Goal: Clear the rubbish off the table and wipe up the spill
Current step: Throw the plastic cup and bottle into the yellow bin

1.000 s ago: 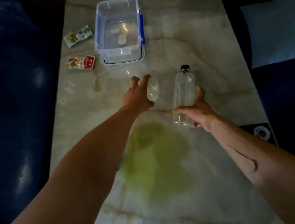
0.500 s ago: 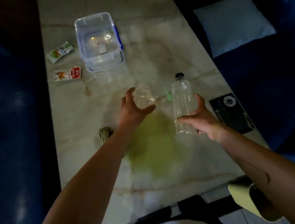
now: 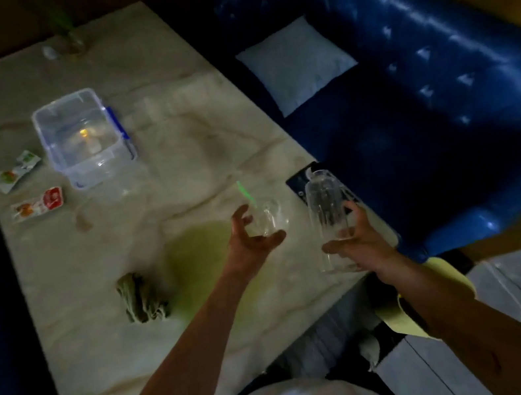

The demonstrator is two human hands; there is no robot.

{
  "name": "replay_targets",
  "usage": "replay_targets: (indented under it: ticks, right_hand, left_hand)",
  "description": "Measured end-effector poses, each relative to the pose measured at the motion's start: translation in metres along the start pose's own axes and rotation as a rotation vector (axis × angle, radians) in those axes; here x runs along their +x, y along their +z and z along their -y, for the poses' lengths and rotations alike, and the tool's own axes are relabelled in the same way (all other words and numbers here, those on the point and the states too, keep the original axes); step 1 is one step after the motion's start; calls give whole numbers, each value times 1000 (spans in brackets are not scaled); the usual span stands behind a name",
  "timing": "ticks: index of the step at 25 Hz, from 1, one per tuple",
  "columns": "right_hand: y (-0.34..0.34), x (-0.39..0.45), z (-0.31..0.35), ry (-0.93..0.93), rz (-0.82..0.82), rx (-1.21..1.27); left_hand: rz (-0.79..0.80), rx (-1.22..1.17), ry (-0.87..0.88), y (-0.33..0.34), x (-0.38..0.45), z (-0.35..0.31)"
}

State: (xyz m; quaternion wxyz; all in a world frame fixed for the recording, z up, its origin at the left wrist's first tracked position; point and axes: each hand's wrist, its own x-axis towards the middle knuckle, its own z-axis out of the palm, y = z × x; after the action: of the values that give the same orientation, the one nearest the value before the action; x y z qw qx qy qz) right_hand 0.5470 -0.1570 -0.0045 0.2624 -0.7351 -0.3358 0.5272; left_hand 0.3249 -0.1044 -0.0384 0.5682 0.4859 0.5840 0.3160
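Note:
My left hand (image 3: 252, 240) grips a clear plastic cup (image 3: 271, 219) with a green straw (image 3: 246, 193), lifted above the marble table (image 3: 171, 136). A clear empty bottle (image 3: 327, 220) is held upright in my right hand (image 3: 356, 243), over the table's right edge. Under my left forearm spreads a green spill (image 3: 200, 260). To its left lies a crumpled greenish cloth (image 3: 141, 296). Two sauce sachets sit at the far left, one green and white (image 3: 16, 170), one red (image 3: 39, 203).
A clear storage box (image 3: 85, 137) with a blue clip stands beside the sachets. A dark card (image 3: 298, 183) lies at the table's right edge. The blue sofa (image 3: 423, 81) with a pale cushion (image 3: 294, 62) is to the right. A yellow bin (image 3: 407, 307) stands below the table's near corner.
Both hands have pulled back toward me and to the right with the cup and the bottle. The view has swung right, so the cloth, sofa and yellow bin show more.

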Motion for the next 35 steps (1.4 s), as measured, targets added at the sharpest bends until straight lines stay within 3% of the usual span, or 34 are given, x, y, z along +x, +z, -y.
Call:
replay_targets:
  ticks: [7, 14, 17, 21, 29, 35]
  right_hand:
    - [-101, -26, -60, 11, -149, 118]
    - [-212, -72, -121, 41, -225, 304]
    - [-246, -89, -151, 53, -275, 339]
    - [-289, -109, -202, 114, -367, 393]
    - [-318, -123, -284, 282, -457, 654]
    - [-305, -120, -330, 445, -539, 665]
  left_hand:
    - [291, 44, 48, 106, -14, -16]
    - [417, 234, 165, 239, -29, -49]
    - [423, 244, 156, 287, -32, -54]
    - [544, 317, 144, 354, -44, -44]
    - [812, 587, 71, 441, -48, -37]
    - [971, 714, 51, 486, -44, -18]
